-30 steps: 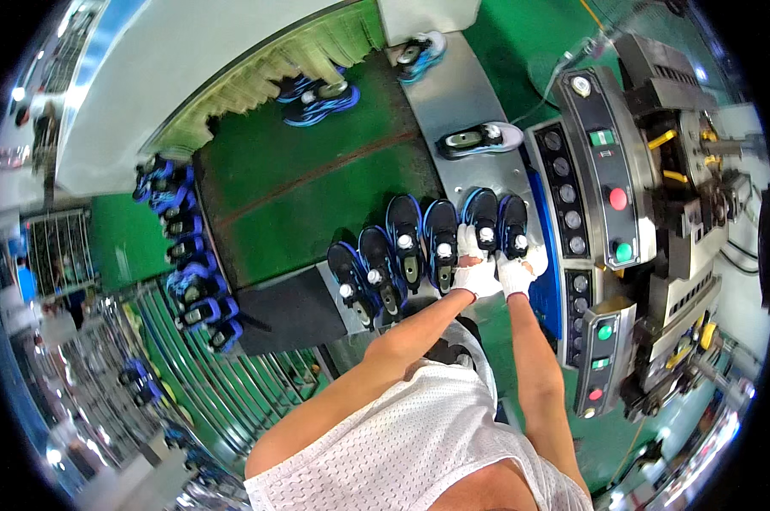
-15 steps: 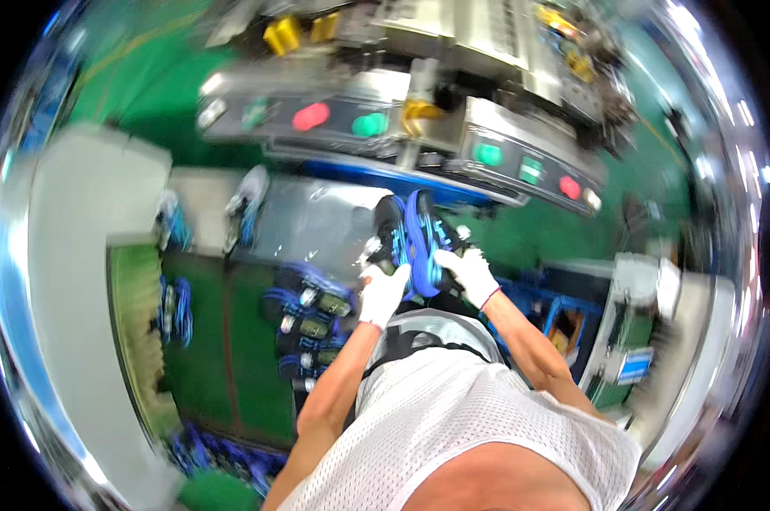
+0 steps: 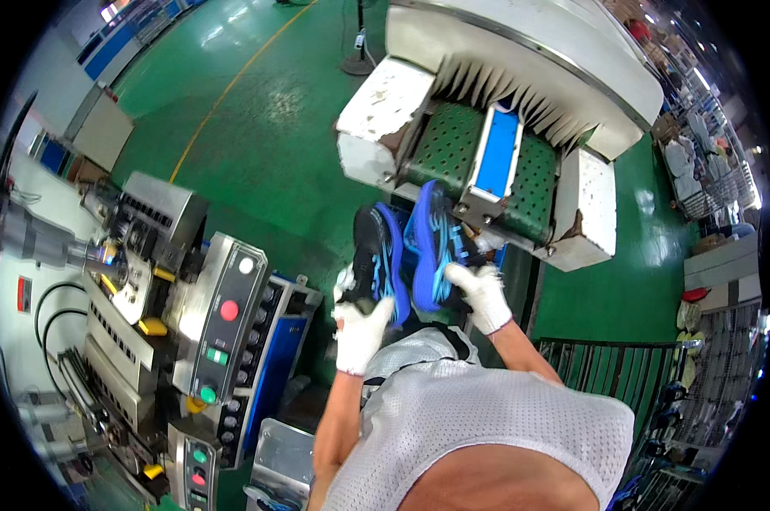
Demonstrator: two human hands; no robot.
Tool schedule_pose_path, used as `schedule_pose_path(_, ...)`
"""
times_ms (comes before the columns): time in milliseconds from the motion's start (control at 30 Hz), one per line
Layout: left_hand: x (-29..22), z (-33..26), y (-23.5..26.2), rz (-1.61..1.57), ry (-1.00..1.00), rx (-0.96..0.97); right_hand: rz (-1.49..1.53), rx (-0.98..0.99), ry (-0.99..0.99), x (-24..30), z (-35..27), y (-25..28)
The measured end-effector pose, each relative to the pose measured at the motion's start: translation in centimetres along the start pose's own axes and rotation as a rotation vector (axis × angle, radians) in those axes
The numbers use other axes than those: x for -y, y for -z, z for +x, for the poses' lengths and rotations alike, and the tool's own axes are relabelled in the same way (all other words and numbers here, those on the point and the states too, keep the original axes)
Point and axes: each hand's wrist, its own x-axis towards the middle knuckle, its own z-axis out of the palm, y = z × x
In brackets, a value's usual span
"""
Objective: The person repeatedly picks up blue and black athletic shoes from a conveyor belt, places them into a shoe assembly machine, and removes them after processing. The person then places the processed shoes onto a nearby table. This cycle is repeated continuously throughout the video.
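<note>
The left hand [image 3: 361,328] in a white glove grips a black and blue shoe [image 3: 376,260]. The right hand [image 3: 480,292] grips a blue shoe [image 3: 430,243] just beside it, near the green belt [image 3: 453,149] of the big machine.

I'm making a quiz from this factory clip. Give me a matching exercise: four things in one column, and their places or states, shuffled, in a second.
Things:
1. left hand
2. right hand
3. blue plate
4. red button

Places or states:
A. on the control panel at the left
B. gloved, holds the black shoe
C. on the green conveyor belt
D. gloved, holds the blue shoe

Pairs: 1-B, 2-D, 3-C, 4-A
</note>
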Motion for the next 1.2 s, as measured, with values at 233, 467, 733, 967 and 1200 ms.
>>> schedule_pose_path(233, -9.5, 18.5, -12.8, 0.106, -0.486, 0.192, -0.717, -0.671, 0.387, 6.2, 9.9, 10.6)
schedule_pose_path(467, -12.6, 27.7, -23.1, 0.149, -0.438, 0.250, -0.929, -0.682, 0.328, 11.9, 21.3, 13.6)
schedule_pose_path(733, -3.2, 11.3, -15.0, 0.189, -0.526, 0.115, -0.494, -0.252, 1.100, 12.8, 15.8, 5.5)
schedule_pose_path(967, 16.7, -15.4, 1.2, 0.263, 0.373, -0.582, -0.993, 1.301, 0.325, -6.7, 15.5, -6.8)
schedule_pose_path(1200, 28.3, -39.6, 1.7, 0.108, 1.030, -1.746, -1.451, 1.661, 0.447, -12.2, 14.1, -14.7)
